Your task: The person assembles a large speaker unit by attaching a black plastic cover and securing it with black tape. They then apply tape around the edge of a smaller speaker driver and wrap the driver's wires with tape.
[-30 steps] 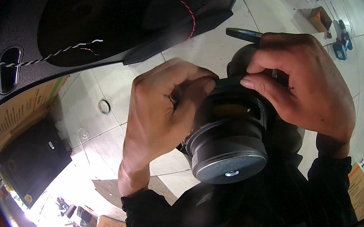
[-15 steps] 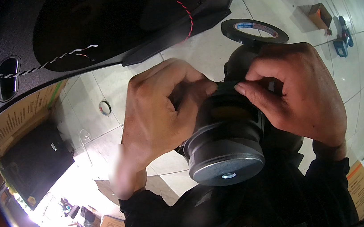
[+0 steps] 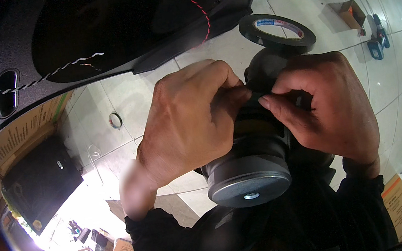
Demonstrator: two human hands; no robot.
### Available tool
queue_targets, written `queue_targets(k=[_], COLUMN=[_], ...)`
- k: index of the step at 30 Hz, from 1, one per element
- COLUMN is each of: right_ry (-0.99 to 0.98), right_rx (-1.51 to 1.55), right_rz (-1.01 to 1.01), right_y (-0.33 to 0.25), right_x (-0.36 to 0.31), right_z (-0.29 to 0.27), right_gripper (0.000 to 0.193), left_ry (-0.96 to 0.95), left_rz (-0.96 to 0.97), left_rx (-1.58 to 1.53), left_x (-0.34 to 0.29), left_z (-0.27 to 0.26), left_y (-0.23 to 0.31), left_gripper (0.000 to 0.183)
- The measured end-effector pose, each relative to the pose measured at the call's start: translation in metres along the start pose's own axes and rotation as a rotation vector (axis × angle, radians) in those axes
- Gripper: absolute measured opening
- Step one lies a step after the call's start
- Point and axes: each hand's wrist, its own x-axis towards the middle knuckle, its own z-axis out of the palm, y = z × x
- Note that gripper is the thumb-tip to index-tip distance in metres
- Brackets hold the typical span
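Observation:
In front of my body is a round dark speaker driver (image 3: 248,182), its grey magnet end with a bright centre hole turned toward me. Above its far side, both hands are closed in pinches, fingertips only a little apart. A short strip of black tape (image 3: 256,98) runs between them, mostly hidden by fingers and shadow. My left hand (image 3: 192,114) grips the strip's left end, thumb against bent fingers. My right hand (image 3: 327,101) pinches its right end. Just beyond, a large black tape roll (image 3: 306,39) with a pale core rests on my dark-clothed knee.
A large black panel (image 3: 101,32) with red and grey twisted wires spans the far left. On the tiled floor are a small tape roll (image 3: 115,120), a small open box (image 3: 352,14) and a blue-black power tool (image 3: 376,43). Cardboard (image 3: 32,122) and a black case (image 3: 41,178) stand left.
My left hand has moved slightly right and its fingertips are closer to my right hand's, so less of the strip shows. The whole view has shifted a little.

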Motion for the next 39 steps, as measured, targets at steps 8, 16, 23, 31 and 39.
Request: queue_targets(k=[8, 16, 23, 31, 39], right_ry=[-0.05, -0.02, -0.007, -0.049, -0.094], right_rx=[-0.056, -0.034, -0.013, -0.235, -0.209], right_rz=[0.038, 0.049, -0.056, -0.168, -0.114], right_y=[-0.001, -0.008, -0.011, -0.013, -0.013], right_x=[-0.002, -0.003, 0.021, 0.04, 0.024], right_z=[0.001, -0.006, -0.017, -0.022, -0.015], right_gripper=[0.011, 0.011, 0.016, 0.015, 0.016], left_ry=[-0.07, -0.048, 0.177, 0.294, 0.015], left_rz=[0.126, 0.059, -0.103, -0.192, -0.089], left_rx=[0.074, -0.063, -0.22, -0.386, -0.142], left_x=[0.01, 0.004, -0.016, -0.033, -0.017], left_z=[0.0, 0.004, 0.002, 0.004, -0.019], left_y=[0.0, -0.001, -0.008, -0.015, -0.011], left_gripper=[0.014, 0.014, 0.008, 0.007, 0.009])
